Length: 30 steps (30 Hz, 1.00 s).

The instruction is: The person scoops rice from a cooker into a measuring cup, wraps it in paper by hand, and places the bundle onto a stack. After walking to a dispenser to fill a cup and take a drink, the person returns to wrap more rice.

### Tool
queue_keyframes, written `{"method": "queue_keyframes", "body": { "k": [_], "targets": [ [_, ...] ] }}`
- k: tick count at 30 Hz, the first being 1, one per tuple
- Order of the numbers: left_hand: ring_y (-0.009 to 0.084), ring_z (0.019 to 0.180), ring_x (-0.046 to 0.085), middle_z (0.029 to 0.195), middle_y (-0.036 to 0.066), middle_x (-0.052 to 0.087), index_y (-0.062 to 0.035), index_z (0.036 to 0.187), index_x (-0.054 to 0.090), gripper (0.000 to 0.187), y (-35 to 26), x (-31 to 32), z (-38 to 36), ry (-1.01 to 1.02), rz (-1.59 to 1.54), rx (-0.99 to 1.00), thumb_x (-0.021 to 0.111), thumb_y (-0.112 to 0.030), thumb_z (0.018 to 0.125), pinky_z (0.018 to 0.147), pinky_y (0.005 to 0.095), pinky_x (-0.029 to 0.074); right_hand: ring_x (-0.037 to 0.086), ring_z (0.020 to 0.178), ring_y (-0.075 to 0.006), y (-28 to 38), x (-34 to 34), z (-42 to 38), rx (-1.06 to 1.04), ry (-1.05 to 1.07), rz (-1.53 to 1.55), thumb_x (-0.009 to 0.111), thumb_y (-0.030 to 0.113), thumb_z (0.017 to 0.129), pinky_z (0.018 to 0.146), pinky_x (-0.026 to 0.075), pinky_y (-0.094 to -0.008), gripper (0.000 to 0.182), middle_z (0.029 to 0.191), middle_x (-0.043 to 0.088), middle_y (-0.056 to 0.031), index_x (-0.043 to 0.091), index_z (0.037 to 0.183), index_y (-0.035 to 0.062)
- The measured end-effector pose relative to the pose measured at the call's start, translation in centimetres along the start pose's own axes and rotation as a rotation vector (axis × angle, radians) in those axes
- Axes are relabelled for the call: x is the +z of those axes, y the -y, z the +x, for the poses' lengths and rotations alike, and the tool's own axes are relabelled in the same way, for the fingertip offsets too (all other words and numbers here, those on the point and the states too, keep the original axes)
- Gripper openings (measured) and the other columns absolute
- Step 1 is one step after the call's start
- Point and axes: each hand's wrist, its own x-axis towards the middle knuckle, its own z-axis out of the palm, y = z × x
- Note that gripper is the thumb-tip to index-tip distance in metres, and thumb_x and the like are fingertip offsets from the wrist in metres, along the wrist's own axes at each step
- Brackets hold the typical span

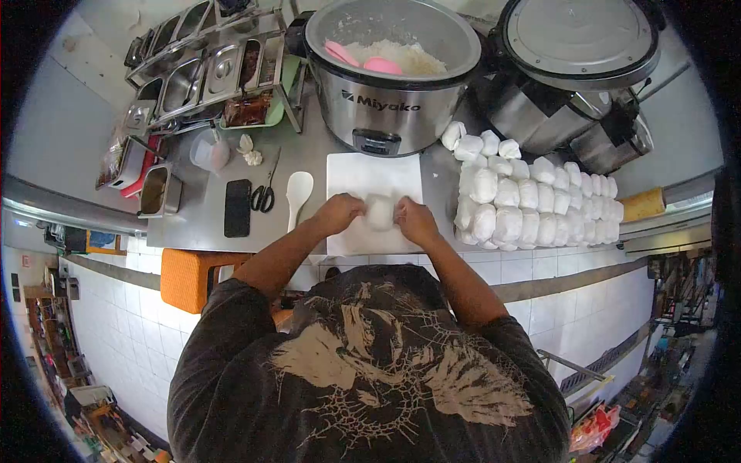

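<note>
**Both hands pressed around a white rice parcel**

The left hand [337, 214] and the right hand [417, 221] close in from either side on a small white rice parcel [380, 212], fingers curled against it. The parcel sits on a white sheet [370, 176] spread on the steel worktop [201, 224], just in front of the person.

Left of the sheet lie a white rice paddle [297, 193], scissors [265, 193] and a dark phone [237, 207]. To the right, a stack of wrapped white parcels [532, 204] lies in rows, touching one another.

Behind the sheet stands an open rice cooker [386, 69] holding cooked rice and two pink paddles; its lid [580, 38] is raised beside it. Metal trays [208, 69] sit on a rack at the far left. A white tiled wall drops below the worktop edge.
</note>
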Motion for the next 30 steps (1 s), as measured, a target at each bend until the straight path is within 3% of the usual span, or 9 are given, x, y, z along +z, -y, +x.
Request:
{"method": "queue_keyframes", "body": {
  "k": [2,5,8,12,15,19,26,29,30],
  "targets": [
    [0.0338,0.096,0.065,0.097,0.012,0.066,-0.0099,0.103,0.064,0.017,-1.4,-0.2,1.3,-0.043,-0.334,-0.293,0.060,-0.007,0.086,0.078,0.0429,0.054,0.064,0.086,-0.0408,-1.1,1.6,1.4,0.046,-0.079,-0.012,0.069,0.012,0.081,0.080,0.052,-0.0459,0.020,0.088,0.067,-0.0205,0.063,0.097,0.0014],
    [0.0372,0.090,0.065,0.088,0.012,0.065,-0.0090,0.110,0.060,0.023,-0.7,3.6,2.3,-0.310,0.012,-0.211,0.061,-0.005,0.087,0.079,0.0468,0.054,0.064,0.084,-0.0387,-2.0,3.7,2.7,-0.139,-0.236,-0.412,0.067,0.012,0.085,0.078,0.051,-0.0449,0.019,0.091,0.066,-0.0204,0.059,0.100,0.0037],
    [0.0387,0.087,0.064,0.088,0.013,0.064,-0.0072,0.106,0.056,0.025,-2.8,3.1,2.6,-0.444,0.071,-0.185,0.060,0.003,0.084,0.076,0.0450,0.053,0.063,0.089,-0.0304,-0.9,3.0,1.7,0.016,-0.105,-0.004,0.066,0.007,0.084,0.080,0.049,-0.0394,0.021,0.088,0.065,-0.0157,0.055,0.102,0.0043],
    [0.0224,0.086,0.056,0.088,0.010,0.053,-0.0060,0.098,0.049,0.028,-3.8,0.9,0.7,-0.276,-0.560,-0.260,0.057,0.014,0.080,0.079,0.0297,0.045,0.054,0.086,-0.0175,1.1,1.1,-1.9,0.028,-0.050,0.747,0.055,-0.007,0.082,0.077,0.046,-0.0319,0.025,0.094,0.055,-0.0055,0.051,0.103,0.0051],
    [0.0150,0.084,0.048,0.087,0.006,0.050,-0.0064,0.097,0.048,0.027,-6.3,0.1,0.7,-0.320,-0.749,-0.195,0.058,0.013,0.081,0.077,0.0296,0.044,0.055,0.086,-0.0180,0.7,2.2,-3.5,-0.033,-0.228,0.920,0.051,-0.012,0.083,0.078,0.047,-0.0311,0.029,0.093,0.054,-0.0031,0.051,0.107,0.0057],
    [0.0127,0.086,0.051,0.088,0.005,0.054,-0.0048,0.097,0.050,0.021,-12.8,-2.8,2.4,-0.368,-0.748,-0.243,0.059,0.009,0.084,0.076,0.0277,0.044,0.057,0.090,-0.0168,3.7,-0.8,-6.1,0.015,-0.785,0.401,0.054,-0.004,0.092,0.084,0.048,-0.0323,0.023,0.099,0.059,-0.0051,0.053,0.113,0.0055],
    [0.0129,0.083,0.053,0.093,0.004,0.054,-0.0048,0.101,0.051,0.028,-19.6,-1.4,8.7,-0.338,-0.697,-0.142,0.052,0.015,0.082,0.071,0.0269,0.044,0.055,0.103,-0.0132,3.7,-7.1,-12.8,0.237,-0.670,1.241,0.063,0.021,0.099,0.089,0.047,-0.0296,0.040,0.116,0.061,-0.0067,0.052,0.129,-0.0025],
    [0.0134,0.094,0.056,0.111,0.006,0.054,-0.0064,0.113,0.047,0.039,-22.2,-1.3,11.3,-0.072,-0.928,-0.078,0.051,0.017,0.082,0.077,0.0282,0.047,0.060,0.104,-0.0195,2.8,-10.7,-16.5,0.096,-0.720,0.811,0.064,0.023,0.098,0.091,0.048,-0.0320,0.052,0.116,0.063,-0.0117,0.045,0.139,-0.0024],
    [0.0145,0.097,0.056,0.115,0.008,0.054,-0.0069,0.117,0.045,0.042,-23.9,-1.6,12.1,0.020,-1.079,-0.086,0.052,0.016,0.082,0.078,0.0295,0.048,0.059,0.111,-0.0203,0.7,-11.1,-17.6,0.136,-0.635,0.976,0.066,0.024,0.097,0.095,0.047,-0.0320,0.058,0.124,0.060,-0.0108,0.041,0.144,-0.0009]
  ]
}}
